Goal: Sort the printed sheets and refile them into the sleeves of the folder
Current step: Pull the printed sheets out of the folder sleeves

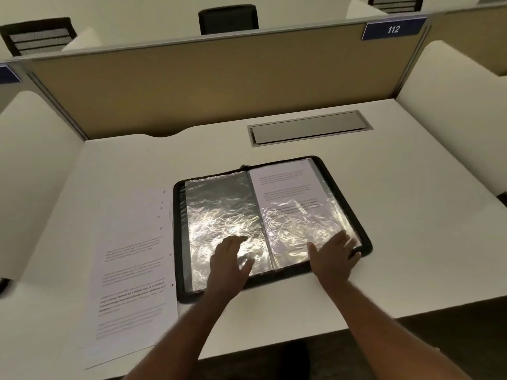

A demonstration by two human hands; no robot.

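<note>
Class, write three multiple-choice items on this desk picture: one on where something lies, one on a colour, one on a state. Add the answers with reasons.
1. Where do the loose sheets lie?
A. Left of the folder
B. Right of the folder
C. On the cable hatch

2. What colour is the sign marked 112?
A. Red
B. Blue
C. Green

3. What state is the folder in?
A. Zipped shut
B. Standing on edge
C. Lying open

Answers
1. A: the sheets lie on the desk beside the folder's left edge.
2. B: it is blue with white digits.
3. C: both pages of sleeves show, with a printed sheet in the right-hand sleeve; the left hand and the right hand lie flat on them.
</note>
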